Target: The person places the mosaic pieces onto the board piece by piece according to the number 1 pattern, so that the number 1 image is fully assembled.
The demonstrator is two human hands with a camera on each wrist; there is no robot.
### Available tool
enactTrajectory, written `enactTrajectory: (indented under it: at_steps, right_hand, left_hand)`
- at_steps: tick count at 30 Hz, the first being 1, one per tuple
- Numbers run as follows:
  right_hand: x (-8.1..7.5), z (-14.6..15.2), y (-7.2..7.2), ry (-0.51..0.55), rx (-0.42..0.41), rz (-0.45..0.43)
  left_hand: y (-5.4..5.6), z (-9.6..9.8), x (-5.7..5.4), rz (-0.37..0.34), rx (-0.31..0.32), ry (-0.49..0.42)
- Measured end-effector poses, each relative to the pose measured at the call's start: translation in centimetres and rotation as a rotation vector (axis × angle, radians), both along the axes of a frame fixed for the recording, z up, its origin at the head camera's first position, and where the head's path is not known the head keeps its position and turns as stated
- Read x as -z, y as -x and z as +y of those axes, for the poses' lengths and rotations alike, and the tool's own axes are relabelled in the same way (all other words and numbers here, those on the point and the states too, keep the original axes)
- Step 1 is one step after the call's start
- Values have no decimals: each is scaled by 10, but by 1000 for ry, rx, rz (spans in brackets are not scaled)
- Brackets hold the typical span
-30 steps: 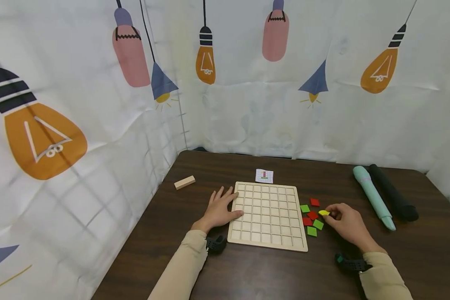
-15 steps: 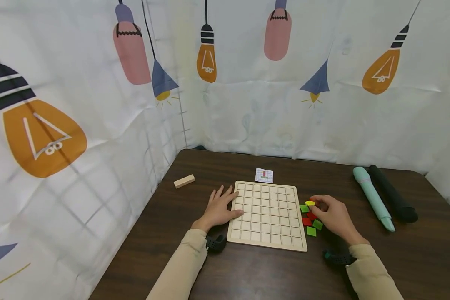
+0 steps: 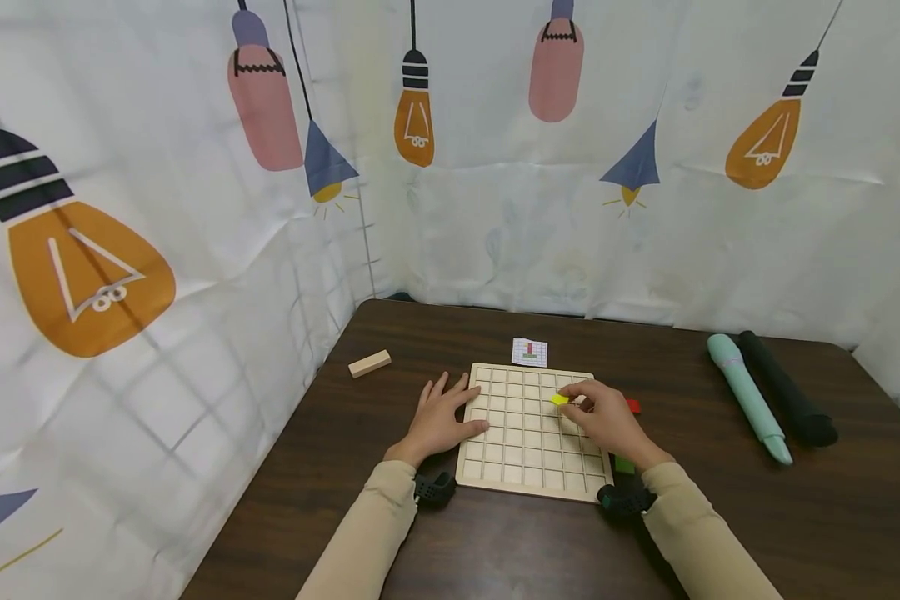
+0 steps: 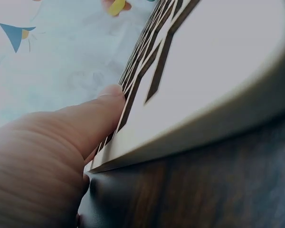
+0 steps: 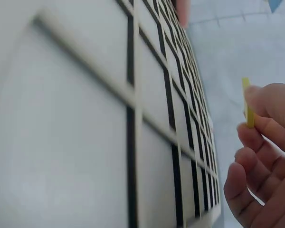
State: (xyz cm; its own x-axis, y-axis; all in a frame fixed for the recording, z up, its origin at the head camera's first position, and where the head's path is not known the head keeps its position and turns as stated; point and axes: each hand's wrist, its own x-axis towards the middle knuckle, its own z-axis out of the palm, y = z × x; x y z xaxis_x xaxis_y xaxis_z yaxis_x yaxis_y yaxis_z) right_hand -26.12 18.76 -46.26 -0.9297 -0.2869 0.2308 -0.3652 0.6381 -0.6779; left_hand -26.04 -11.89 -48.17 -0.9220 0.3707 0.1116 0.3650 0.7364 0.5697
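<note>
A pale wooden grid board (image 3: 523,457) lies on the dark table. My left hand (image 3: 438,421) rests on its left edge, fingers spread and straight; in the left wrist view the thumb (image 4: 97,114) presses on the rim. Above the right half of the board, my right hand (image 3: 607,418) pinches a yellow square tile (image 3: 559,399) between thumb and fingers. In the right wrist view the yellow tile (image 5: 248,102) is seen edge-on, apart from the board. A red tile (image 3: 633,406) and a green tile (image 3: 625,465) show beside the right hand, which hides the other tiles.
Behind the board lies a small printed pattern card (image 3: 529,352). A wooden block (image 3: 370,364) is at the back left. On the right lie a mint-green tube-shaped object (image 3: 750,398) and a black cylinder (image 3: 787,387). A patterned white curtain (image 3: 487,233) surrounds the table.
My right hand has carried the yellow tile leftward, from beside the loose tiles to over the board. The left hand has stayed on the board's edge.
</note>
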Motion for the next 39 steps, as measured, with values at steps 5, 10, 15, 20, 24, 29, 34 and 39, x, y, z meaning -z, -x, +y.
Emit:
enactTrajectory:
  at_steps: [5,10,15,20,24,29,34,39]
  right_hand:
    - [0,-16,8,-2,-52,15]
    - [3,-28,17,-31,-65,15]
    - [3,-39,25,-43,-52,-19]
    - [4,-50,32,-88,-49,-7]
    - [4,-56,36,-104,-40,11]
    - [9,-59,38,-121,-30,42]
    - [11,-61,40,-124,-36,66]
    - [12,-64,42,-146,-35,58]
  left_hand:
    - [0,0,1,0,-10,-23]
    - [1,-1,2,-11,-21,-25]
    - [3,0,4,-4,-28,-23]
    - [3,0,5,-14,-40,-21]
    - [3,0,5,-20,-50,-24]
    - [3,-1,6,-21,-48,-30]
    - [3,-1,6,-19,-42,-33]
    - [3,-2,6,-17,-42,-30]
